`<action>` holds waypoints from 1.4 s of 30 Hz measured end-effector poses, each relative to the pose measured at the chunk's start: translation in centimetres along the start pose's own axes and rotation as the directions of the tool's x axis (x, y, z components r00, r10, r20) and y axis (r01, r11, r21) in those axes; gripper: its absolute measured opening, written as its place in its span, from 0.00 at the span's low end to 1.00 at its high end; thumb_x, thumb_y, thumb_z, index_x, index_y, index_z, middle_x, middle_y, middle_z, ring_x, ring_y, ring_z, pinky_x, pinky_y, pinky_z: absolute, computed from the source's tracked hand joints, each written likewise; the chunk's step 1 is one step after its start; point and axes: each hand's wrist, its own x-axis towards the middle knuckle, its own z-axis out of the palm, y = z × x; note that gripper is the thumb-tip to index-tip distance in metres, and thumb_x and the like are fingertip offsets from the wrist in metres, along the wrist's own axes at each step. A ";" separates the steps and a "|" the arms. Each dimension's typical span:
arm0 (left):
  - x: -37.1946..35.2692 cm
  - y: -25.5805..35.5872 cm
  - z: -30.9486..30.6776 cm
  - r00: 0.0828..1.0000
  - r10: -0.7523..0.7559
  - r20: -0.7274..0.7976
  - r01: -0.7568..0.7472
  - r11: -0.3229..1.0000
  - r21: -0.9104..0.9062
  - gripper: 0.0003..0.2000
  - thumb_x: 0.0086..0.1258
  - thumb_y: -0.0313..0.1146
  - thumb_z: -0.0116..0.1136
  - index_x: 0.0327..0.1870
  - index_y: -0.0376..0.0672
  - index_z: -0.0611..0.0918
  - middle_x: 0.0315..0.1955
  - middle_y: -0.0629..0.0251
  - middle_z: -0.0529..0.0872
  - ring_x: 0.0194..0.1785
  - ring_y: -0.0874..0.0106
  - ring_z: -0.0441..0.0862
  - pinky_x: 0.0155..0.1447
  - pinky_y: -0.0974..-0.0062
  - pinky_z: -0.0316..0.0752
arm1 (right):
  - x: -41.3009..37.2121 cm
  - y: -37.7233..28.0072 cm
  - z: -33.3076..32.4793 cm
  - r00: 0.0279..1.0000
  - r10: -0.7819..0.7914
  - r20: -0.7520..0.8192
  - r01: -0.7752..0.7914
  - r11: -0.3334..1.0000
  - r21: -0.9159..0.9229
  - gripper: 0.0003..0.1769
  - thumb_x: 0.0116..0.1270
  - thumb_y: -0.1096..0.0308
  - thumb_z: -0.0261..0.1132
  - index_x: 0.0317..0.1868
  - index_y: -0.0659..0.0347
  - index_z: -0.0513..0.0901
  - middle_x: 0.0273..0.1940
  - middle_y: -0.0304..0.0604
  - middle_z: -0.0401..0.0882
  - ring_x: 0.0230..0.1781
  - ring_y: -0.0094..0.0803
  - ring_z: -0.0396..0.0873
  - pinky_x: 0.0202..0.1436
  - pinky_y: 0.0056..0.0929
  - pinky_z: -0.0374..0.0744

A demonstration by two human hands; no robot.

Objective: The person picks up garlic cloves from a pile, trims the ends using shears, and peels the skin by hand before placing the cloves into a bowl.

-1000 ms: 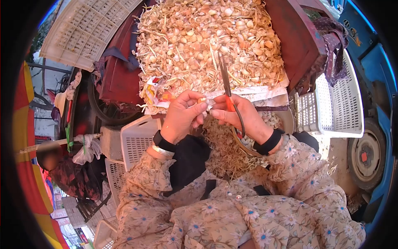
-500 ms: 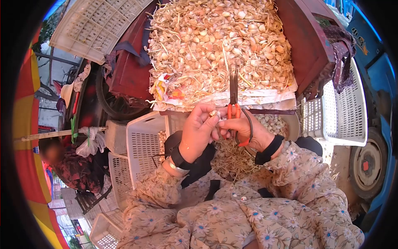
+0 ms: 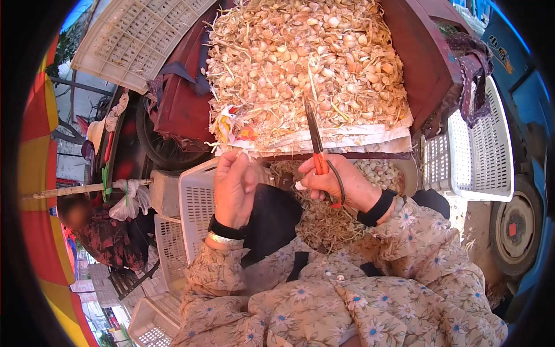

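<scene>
So the right hand (image 3: 334,184) is wrapped tight around a pair of scissors (image 3: 317,147). The fingers go through the dark loop and the orange grips sit just above the knuckles. The blades look closed and point up and away from the hand, with the tips over the edge of the big garlic pile (image 3: 300,63). There's a small pale bit at the thumb tip, too small to make out.

The left hand (image 3: 234,186) is up just to the left of the right one, not touching it. Its back faces the camera and the fingers are curled in loosely. Honestly can't tell if it's pinching anything.

Right under and behind the left hand is a white slotted crate (image 3: 193,205). Between the two hands and a bit below them is a heap of stringy trimmings (image 3: 324,222) on the lap. Just past the right hand, on its far side, is a basin of trimmed garlic (image 3: 378,170). Further out to the right of that hand there's another white crate (image 3: 483,156). Both wrists come out of floral sleeves (image 3: 416,243).
</scene>
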 end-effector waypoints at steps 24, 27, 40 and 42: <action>-1.1 2.3 -26.3 0.979 0.080 -0.185 0.199 -0.232 0.952 0.10 0.55 0.31 0.63 0.35 0.36 0.84 0.35 0.55 0.84 0.38 0.64 0.82 0.45 0.67 0.76 | 1.1 2.0 -0.9 0.995 0.008 -0.101 -0.029 0.978 -0.206 0.15 0.58 0.58 0.68 0.27 0.61 0.75 0.16 0.33 0.70 0.13 0.19 0.69 0.15 0.20 0.65; 4.9 1.4 -14.7 0.988 0.125 -0.093 0.038 0.386 0.922 0.10 0.61 0.26 0.57 0.43 0.35 0.81 0.33 0.59 0.85 0.35 0.71 0.82 0.42 0.77 0.76 | 1.5 1.6 -1.5 0.990 -0.047 -0.132 0.023 0.984 -0.176 0.16 0.58 0.58 0.68 0.26 0.61 0.75 0.16 0.33 0.70 0.13 0.20 0.69 0.16 0.20 0.66; 18.6 -5.1 -1.6 0.900 0.080 0.428 -0.372 -0.369 0.852 0.08 0.53 0.29 0.60 0.34 0.40 0.82 0.32 0.51 0.83 0.39 0.53 0.80 0.43 0.62 0.75 | 0.9 0.0 -2.1 0.977 -0.029 -0.211 0.010 0.996 -0.088 0.14 0.59 0.60 0.67 0.27 0.60 0.74 0.17 0.31 0.68 0.13 0.18 0.66 0.16 0.20 0.65; 17.4 -5.0 -1.2 0.937 0.071 0.341 -0.283 -0.416 0.865 0.07 0.53 0.28 0.59 0.33 0.39 0.82 0.33 0.51 0.83 0.39 0.53 0.80 0.43 0.61 0.74 | 1.0 0.0 -2.0 0.980 -0.052 -0.193 0.036 0.996 -0.084 0.15 0.59 0.60 0.67 0.26 0.60 0.74 0.16 0.32 0.68 0.13 0.19 0.66 0.16 0.20 0.65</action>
